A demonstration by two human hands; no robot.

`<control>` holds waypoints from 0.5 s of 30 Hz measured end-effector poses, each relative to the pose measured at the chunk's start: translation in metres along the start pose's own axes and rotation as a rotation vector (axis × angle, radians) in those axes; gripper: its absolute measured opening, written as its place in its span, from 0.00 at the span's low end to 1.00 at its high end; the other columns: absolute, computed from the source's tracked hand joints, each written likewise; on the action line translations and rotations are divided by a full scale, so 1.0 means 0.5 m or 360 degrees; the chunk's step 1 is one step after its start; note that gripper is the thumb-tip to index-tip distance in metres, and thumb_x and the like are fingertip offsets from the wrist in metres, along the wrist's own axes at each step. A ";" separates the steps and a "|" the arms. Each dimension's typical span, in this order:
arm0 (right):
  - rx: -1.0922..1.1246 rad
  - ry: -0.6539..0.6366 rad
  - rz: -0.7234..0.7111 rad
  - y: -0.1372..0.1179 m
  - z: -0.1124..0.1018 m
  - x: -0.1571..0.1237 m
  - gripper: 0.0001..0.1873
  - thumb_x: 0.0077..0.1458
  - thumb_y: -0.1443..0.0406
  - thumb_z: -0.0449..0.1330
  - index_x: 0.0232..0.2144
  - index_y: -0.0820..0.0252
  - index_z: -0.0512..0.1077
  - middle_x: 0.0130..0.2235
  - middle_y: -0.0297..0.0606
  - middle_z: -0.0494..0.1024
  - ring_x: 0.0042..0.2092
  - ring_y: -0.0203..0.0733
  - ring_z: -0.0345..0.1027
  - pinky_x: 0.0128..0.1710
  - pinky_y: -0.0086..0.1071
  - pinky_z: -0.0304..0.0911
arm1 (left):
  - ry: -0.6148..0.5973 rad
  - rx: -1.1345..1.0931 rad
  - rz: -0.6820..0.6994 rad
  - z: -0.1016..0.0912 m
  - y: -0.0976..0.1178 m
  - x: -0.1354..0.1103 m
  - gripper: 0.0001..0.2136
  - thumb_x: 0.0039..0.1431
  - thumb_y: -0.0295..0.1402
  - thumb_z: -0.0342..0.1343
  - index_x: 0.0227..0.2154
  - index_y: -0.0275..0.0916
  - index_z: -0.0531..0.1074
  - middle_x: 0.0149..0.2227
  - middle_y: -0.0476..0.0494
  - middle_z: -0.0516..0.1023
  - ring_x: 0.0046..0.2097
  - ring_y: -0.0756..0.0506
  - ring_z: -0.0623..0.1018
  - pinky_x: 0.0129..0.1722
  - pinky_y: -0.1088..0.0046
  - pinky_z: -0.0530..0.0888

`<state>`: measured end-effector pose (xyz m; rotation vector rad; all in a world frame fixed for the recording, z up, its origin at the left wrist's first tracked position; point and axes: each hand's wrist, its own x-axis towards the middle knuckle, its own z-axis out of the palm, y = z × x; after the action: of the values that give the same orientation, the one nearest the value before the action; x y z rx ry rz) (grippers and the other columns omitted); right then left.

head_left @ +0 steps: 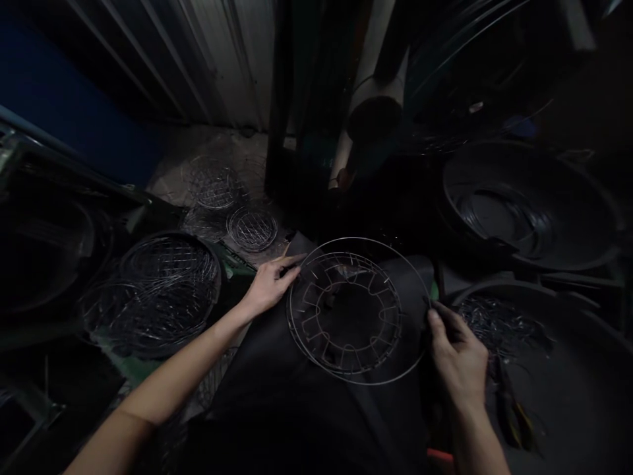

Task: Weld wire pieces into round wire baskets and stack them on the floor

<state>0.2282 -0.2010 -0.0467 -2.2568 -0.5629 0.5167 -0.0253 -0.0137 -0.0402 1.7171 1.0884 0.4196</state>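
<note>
A large thin wire ring (352, 238) spans the space between my two hands, over my dark-covered lap. Within its outline is a smaller round wire frame (346, 348) with short spokes and a wavy inner loop; whether the two are joined I cannot tell. My left hand (267, 287) pinches the ring's upper left edge between thumb and fingers. On the opposite side, my right hand (461, 353) grips the ring's right edge, thumb on top.
To the left, a round tub (217, 277) is heaped with wire frames; more wire grids (252, 229) lie on the floor beyond. On my right, a wide basin (568, 396) holds short wire pieces (499, 323) and yellow-and-black pliers (517, 422). Another basin (583, 198) contains coiled wire (519, 221).
</note>
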 end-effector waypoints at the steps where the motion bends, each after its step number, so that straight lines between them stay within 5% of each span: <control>1: -0.0046 -0.0030 0.0023 0.006 0.000 -0.001 0.28 0.48 0.49 0.55 0.44 0.60 0.74 0.45 0.46 0.77 0.49 0.54 0.69 0.50 0.46 0.61 | -0.0002 0.0103 0.0025 0.001 -0.008 0.001 0.17 0.59 0.40 0.51 0.49 0.41 0.72 0.48 0.44 0.76 0.50 0.41 0.74 0.51 0.66 0.69; 9: -0.0022 0.0006 -0.0037 0.008 0.006 0.001 0.26 0.49 0.50 0.56 0.43 0.60 0.75 0.44 0.45 0.77 0.47 0.51 0.70 0.49 0.43 0.62 | -0.0058 0.0123 0.0053 0.001 0.003 0.000 0.19 0.60 0.42 0.49 0.51 0.41 0.70 0.52 0.46 0.74 0.54 0.41 0.72 0.55 0.65 0.66; 15: 0.0314 0.0408 -0.0149 -0.003 -0.093 0.159 0.23 0.46 0.52 0.59 0.38 0.64 0.74 0.37 0.43 0.78 0.40 0.46 0.72 0.43 0.40 0.66 | 0.0101 -0.0047 -0.0010 -0.027 0.029 0.019 0.24 0.54 0.49 0.54 0.52 0.44 0.69 0.53 0.47 0.72 0.56 0.37 0.69 0.58 0.60 0.63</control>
<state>0.3174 -0.1837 -0.0308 -2.0570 -0.4628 0.2201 -0.0229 0.0007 -0.0238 1.6839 1.1275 0.4872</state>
